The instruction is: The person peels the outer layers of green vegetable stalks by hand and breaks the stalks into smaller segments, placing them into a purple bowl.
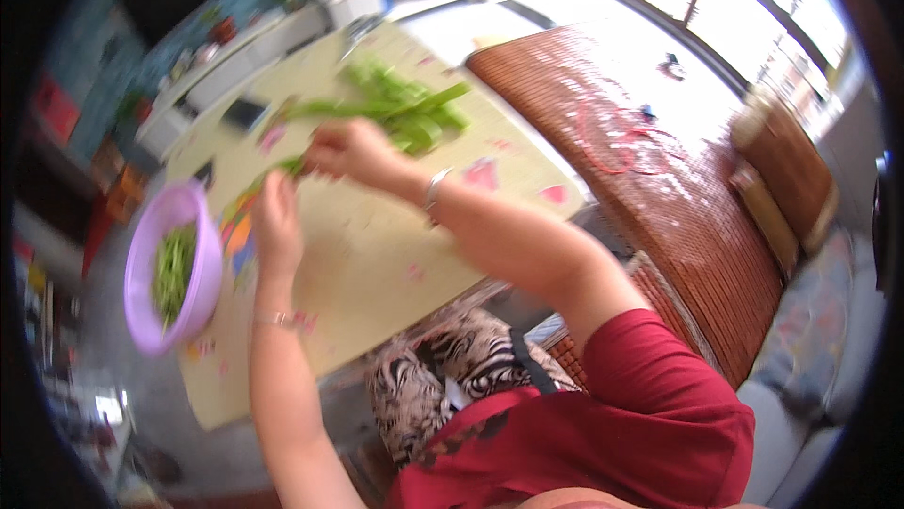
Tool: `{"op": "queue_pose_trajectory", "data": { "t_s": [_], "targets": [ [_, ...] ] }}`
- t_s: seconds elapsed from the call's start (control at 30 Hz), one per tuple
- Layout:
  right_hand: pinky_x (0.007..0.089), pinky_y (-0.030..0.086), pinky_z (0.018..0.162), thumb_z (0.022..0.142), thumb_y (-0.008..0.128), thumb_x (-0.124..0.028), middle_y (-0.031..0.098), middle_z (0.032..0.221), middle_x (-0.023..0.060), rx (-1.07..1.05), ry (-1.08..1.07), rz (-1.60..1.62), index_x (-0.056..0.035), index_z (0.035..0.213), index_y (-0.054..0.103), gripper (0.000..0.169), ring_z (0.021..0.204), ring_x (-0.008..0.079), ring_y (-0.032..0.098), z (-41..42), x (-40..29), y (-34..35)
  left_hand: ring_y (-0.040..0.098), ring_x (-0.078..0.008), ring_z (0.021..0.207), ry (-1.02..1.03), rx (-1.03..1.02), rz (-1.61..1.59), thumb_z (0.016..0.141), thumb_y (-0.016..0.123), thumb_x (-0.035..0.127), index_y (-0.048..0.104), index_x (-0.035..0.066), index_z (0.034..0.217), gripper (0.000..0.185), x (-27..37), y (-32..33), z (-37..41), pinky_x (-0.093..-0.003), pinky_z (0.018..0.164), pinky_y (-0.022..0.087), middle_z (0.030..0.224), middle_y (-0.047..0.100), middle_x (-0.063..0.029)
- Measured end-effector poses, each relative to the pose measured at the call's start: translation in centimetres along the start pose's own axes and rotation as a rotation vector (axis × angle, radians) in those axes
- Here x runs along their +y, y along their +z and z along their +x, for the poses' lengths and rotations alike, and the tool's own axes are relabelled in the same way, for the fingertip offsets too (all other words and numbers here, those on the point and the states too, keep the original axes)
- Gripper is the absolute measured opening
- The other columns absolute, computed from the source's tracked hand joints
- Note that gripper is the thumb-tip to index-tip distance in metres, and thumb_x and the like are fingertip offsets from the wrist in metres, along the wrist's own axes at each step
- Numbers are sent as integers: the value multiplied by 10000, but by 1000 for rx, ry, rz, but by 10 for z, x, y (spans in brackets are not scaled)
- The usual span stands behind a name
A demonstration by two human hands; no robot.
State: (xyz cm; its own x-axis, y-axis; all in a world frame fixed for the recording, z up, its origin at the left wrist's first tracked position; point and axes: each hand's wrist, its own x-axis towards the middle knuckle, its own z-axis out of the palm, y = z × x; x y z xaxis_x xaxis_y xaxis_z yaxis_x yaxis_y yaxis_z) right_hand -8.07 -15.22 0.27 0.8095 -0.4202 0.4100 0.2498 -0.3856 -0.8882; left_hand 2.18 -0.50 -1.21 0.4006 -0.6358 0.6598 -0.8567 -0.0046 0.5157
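Observation:
Over the table, my left hand and my right hand are close together, both on a short piece of green vegetable stalk. The fingers are blurred. Just beyond my right hand lies a loose pile of long, flat green vegetable stalks. To the left of my left hand, a purple plastic basin stands at the table's edge and holds thin green pieces.
The table has a pale yellow patterned cover. A dark flat object lies near its far left edge. Right of the table is a brown woven mat with a red cord. Potted plants stand on a white cabinet behind.

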Motion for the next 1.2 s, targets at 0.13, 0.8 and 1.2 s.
{"op": "queue_pose_trajectory", "data": {
  "t_s": [0.13,0.8,1.2],
  "targets": [
    [227,497,608,867,592,-155,623,723,39,-54,31,67,13,842,615,172,660,80,578,-3,-10,5,463,-303,575,-81,70,-23,916,465,143,441,-5,826,175,9,-2,5,-358,541,393,671,477,-194],
    [241,497,659,855,610,-254,621,762,29,-178,91,153,-15,883,631,242,713,88,584,-9,-15,10,339,-31,515,-507,-134,-862,957,461,256,453,108,902,158,27,-7,0,-196,455,301,668,379,50],
    [403,463,802,798,570,-237,625,910,139,18,-26,-1175,-39,843,648,218,924,307,565,3,29,-28,546,-276,702,112,417,310,919,463,134,483,20,948,119,31,-69,29,-373,626,433,801,549,-146]
  ]
}}
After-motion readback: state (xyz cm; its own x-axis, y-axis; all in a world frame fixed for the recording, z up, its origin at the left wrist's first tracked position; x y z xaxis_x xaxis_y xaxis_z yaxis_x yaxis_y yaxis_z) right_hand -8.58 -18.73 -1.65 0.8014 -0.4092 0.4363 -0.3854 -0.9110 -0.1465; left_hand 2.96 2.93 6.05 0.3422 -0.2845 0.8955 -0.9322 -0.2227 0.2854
